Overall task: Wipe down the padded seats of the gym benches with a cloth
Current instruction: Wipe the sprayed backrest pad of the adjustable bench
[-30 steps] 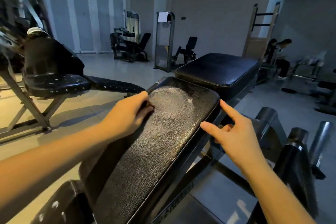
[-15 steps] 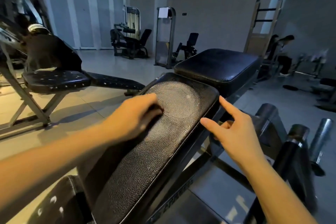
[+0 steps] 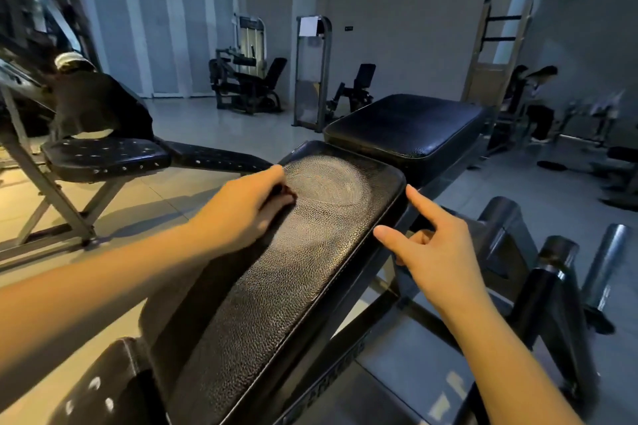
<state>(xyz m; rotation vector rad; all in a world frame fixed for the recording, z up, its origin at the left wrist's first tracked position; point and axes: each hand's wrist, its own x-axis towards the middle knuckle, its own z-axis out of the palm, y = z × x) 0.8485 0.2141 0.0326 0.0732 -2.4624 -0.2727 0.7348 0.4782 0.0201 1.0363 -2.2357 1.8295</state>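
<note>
A long black padded bench seat [image 3: 293, 286] runs away from me, with a pale round wiped patch near its far end. My left hand [image 3: 241, 207] presses on the pad's left side beside that patch, fingers closed on a dark cloth [image 3: 283, 196] that barely shows under the fingertips. My right hand [image 3: 431, 248] hovers at the pad's right edge with thumb and index finger spread, holding nothing. A second thick black pad [image 3: 407, 128] sits just beyond the long one.
Another black bench [image 3: 110, 155] on a grey frame stands to the left, with a person in dark clothes behind it. Black rollers and steel pegs [image 3: 552, 269] rise at my right. Weight machines line the far wall, and a person sits at the far right.
My left hand has shifted right and then back slightly up the pad with the cloth. The right hand has stayed by the pad's edge.
</note>
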